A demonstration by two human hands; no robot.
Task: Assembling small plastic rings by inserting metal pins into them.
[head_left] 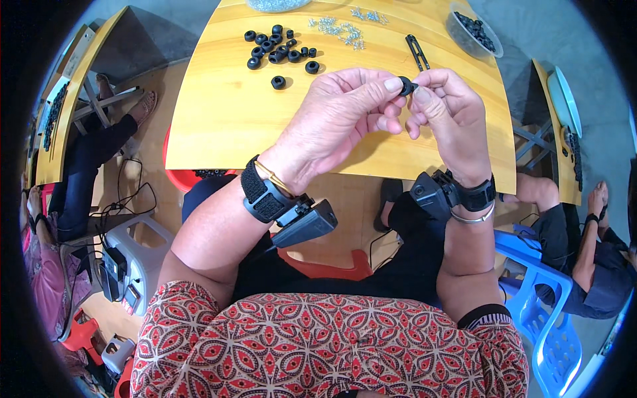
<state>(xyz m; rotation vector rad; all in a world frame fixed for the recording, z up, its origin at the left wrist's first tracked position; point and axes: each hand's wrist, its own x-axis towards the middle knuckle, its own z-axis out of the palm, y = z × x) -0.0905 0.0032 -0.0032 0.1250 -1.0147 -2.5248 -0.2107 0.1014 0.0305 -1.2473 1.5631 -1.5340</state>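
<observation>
Looking down from the head camera, I am seeing two bare hands meeting in the upper right-centre of the frame, above a yellow wooden table point(225, 132). The left hand point(335, 113) is pinching a round black ring point(405, 85) between thumb and forefinger, its other fingers curling loosely beneath. The right hand point(456, 119) is pinching a small black tip point(415, 87) at the ring's right side; whether that tip is a separate part, I am not able to tell.

Just beyond the fingers, a slotted black strip point(417, 53) is lying on the table. Loose black rings and beads point(275, 58) are clustering in the upper left-centre, with one ring point(279, 82) sitting apart, nearer the left wrist. Small clear pieces point(337, 28) are scattering across the top centre, and a clear plastic tub point(455, 33) of black parts is standing at upper right.

I am judging the fingertip hold to be the weak point: a smooth, rounded ring could be slipping out if the two hands are pressing unevenly, then rolling off the table. The fingertips are covering much of the join, so a crooked fit could be going unnoticed.
</observation>
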